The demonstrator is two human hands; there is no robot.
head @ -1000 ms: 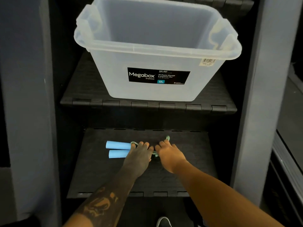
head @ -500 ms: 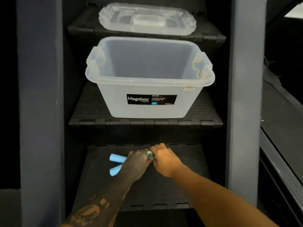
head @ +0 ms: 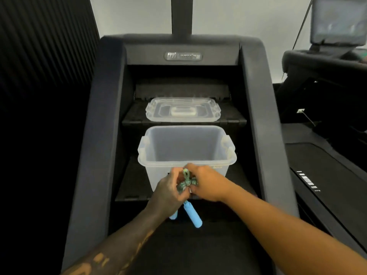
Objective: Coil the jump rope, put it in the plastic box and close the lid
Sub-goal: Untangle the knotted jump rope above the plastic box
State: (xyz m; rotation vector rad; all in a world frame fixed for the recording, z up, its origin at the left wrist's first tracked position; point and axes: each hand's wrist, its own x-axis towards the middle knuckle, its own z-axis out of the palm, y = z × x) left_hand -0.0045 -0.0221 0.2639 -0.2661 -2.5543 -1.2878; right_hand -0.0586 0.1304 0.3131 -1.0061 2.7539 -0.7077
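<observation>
Both hands, left (head: pixel 168 192) and right (head: pixel 206 185), pinch the bundled rope (head: pixel 185 182). Its handles (head: pixel 192 215) hang below the grip. The box (head: pixel 186 147) stands open just beyond.

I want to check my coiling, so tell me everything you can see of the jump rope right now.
The jump rope is a thin greenish cord bunched into a tight bundle, one small loop sticking up. Two light blue cylindrical handles, plastic or foam by their look, hang below it. The left hand and right hand both grip the bundle, held in the air in front of the open plastic box, not yet inside.
</observation>
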